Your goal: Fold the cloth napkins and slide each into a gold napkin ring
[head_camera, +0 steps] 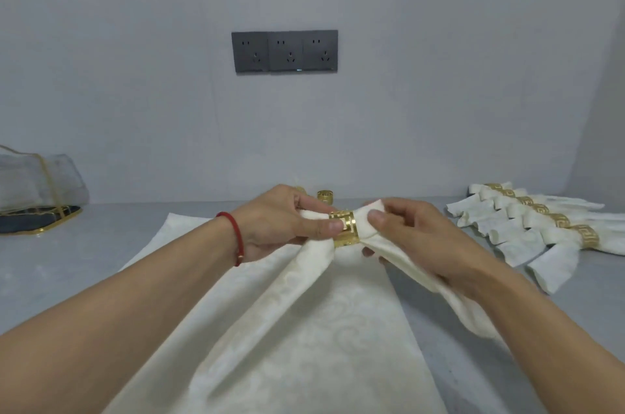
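Above the table (84,265) I am pinching the stiff gold ring (345,227) with my left hand (280,221) while my right hand (406,234) is gripping the soft, limp napkin (304,278) just beside it

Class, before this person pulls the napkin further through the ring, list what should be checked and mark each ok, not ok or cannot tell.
1. Left hand holds the ring: ok.
2. Right hand pinches the napkin end past the ring: ok.
3. Napkin threaded through the ring: ok.
4. Ring centred on the napkin: not ok, it sits near one end.
5. Folds inside the ring even: cannot tell.
6. Spare rings on the table behind the hands: ok.
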Action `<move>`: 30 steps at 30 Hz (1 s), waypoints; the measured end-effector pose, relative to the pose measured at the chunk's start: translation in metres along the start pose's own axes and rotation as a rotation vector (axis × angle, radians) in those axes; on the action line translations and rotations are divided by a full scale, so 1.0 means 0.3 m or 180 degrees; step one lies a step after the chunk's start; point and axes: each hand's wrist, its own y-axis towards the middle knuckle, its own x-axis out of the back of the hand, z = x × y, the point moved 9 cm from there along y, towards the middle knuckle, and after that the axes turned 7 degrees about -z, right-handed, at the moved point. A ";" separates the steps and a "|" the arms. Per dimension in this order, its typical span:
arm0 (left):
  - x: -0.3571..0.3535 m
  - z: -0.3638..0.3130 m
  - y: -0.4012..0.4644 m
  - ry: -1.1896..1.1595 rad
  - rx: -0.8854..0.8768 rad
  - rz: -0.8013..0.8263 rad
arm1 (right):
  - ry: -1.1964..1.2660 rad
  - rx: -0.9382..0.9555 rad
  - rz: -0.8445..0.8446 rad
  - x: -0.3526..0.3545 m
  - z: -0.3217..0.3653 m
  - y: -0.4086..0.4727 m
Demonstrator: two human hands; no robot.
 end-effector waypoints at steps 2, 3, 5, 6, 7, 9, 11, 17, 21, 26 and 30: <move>-0.053 -0.032 0.006 -0.0114 0.0047 0.0099 | -0.0084 0.0059 -0.0039 0.058 0.031 -0.034; -0.082 -0.042 0.011 -0.0240 0.0100 0.0122 | -0.0186 0.0048 -0.0126 0.100 0.034 -0.045; -0.159 -0.049 0.025 -0.0436 0.0228 0.0167 | -0.0414 0.0006 -0.0381 0.212 0.019 -0.070; -0.194 -0.047 0.038 -0.0484 0.0285 0.0126 | -0.0541 0.0001 -0.0503 0.269 0.009 -0.082; -0.230 -0.040 0.049 -0.0514 0.0324 0.0057 | -0.0718 -0.0016 -0.0613 0.323 -0.009 -0.090; -0.351 -0.032 0.077 -0.0489 0.0323 -0.0036 | -0.1180 -0.0073 -0.0876 0.449 -0.049 -0.127; -0.475 -0.030 0.104 -0.0362 0.0235 -0.0110 | -0.1704 -0.0095 -0.1101 0.550 -0.077 -0.158; -0.848 -0.034 0.240 0.0192 0.0098 -0.0130 | -0.2454 -0.0239 -0.1586 0.832 -0.175 -0.269; -1.027 -0.035 0.320 0.0534 -0.0004 -0.0113 | -0.2674 -0.0647 -0.1796 1.005 -0.292 -0.291; -1.186 -0.083 0.407 0.0897 -0.0336 -0.0317 | -0.2735 -0.0835 -0.2551 1.138 -0.422 -0.296; -1.255 -0.136 0.506 0.1153 -0.0554 -0.0580 | -0.2663 -0.0781 -0.2957 1.232 -0.469 -0.268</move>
